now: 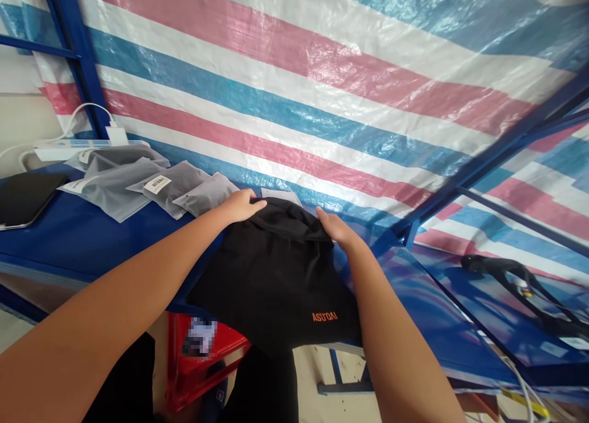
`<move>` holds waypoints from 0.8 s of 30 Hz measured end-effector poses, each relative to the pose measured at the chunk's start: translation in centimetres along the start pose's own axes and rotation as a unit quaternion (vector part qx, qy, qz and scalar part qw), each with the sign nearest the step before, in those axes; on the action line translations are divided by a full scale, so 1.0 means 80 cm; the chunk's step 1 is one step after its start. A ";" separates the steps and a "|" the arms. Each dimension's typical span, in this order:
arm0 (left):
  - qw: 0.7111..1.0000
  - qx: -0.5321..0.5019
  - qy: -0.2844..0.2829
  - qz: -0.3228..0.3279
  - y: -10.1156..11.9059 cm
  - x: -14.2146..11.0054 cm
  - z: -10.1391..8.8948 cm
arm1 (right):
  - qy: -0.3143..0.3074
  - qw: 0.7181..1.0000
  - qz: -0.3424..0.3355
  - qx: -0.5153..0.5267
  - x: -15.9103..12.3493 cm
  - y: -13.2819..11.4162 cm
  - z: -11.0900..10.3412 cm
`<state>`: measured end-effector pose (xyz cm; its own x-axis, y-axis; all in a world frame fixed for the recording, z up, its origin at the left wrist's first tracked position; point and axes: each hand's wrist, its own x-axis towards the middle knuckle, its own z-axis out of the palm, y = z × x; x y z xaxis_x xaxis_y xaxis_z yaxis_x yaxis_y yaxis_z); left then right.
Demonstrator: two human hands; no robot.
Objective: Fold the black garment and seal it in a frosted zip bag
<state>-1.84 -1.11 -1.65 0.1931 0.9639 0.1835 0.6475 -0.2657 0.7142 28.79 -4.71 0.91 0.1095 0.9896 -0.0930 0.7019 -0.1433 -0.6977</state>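
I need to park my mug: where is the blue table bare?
Two patches of the blue table look free: between the grey bags and the front edge, left of the black cloth; and just right of the right forearm. The back left is crowded with bags and a power strip.
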 end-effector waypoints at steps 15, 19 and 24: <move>0.993 -0.104 -0.055 -0.023 0.000 0.002 -0.010 | -0.011 0.995 -0.016 0.098 -0.008 -0.007 -0.001; 0.994 -0.097 -0.043 -0.020 -0.002 0.000 -0.009 | -0.043 0.992 0.002 0.116 -0.008 -0.009 0.005; 0.994 -0.088 -0.057 -0.008 -0.003 -0.001 -0.007 | -0.058 0.989 0.022 0.131 -0.006 -0.006 0.007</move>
<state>-2.44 -1.14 -1.44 0.2726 0.9568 0.1012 0.5140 -0.2337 0.8253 27.99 -5.13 0.94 0.0432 0.9792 -0.1983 0.4907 -0.1937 -0.8495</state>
